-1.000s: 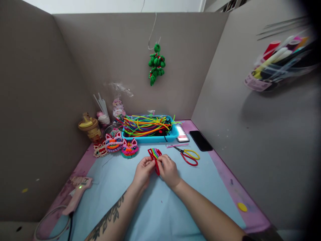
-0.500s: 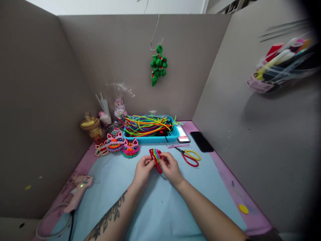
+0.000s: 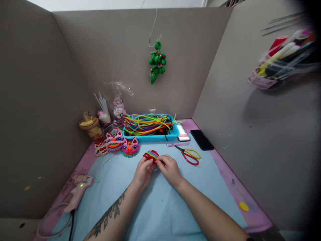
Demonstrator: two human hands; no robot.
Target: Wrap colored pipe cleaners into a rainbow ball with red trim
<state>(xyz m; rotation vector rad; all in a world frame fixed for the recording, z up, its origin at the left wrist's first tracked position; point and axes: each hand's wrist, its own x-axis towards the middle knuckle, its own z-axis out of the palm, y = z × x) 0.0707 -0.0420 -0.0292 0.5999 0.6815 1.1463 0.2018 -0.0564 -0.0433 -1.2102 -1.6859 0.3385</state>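
A small rainbow-striped piece with a red edge [image 3: 151,154], which looks made of fuzzy pipe cleaners, is held between both hands above the blue cloth [image 3: 160,207]. My left hand [image 3: 144,171] grips it from the left and below, fingers closed. On its lower right edge, my right hand [image 3: 170,169] pinches with thumb and fingers. Part of the piece is hidden behind the fingers. To the right of my right hand lie scissors [image 3: 188,156] with one yellow and one red handle. Pink and purple pipe cleaner strips [image 3: 178,144] rest just behind them.
Behind my hands stands a blue tray [image 3: 147,138] heaped with colourful pipe cleaners [image 3: 147,124]. Fuzzy animal-face figures [image 3: 130,147] sit at left. A pink glue gun [image 3: 79,193] with its cord lies front left, a black phone [image 3: 201,140] at right. Grey panels [image 3: 120,50] enclose the table.
The rainbow piece has turned from upright to lying crosswise, its striped arc now on top. My left hand has shifted under it, and my right hand's pinch moved to its lower right edge.
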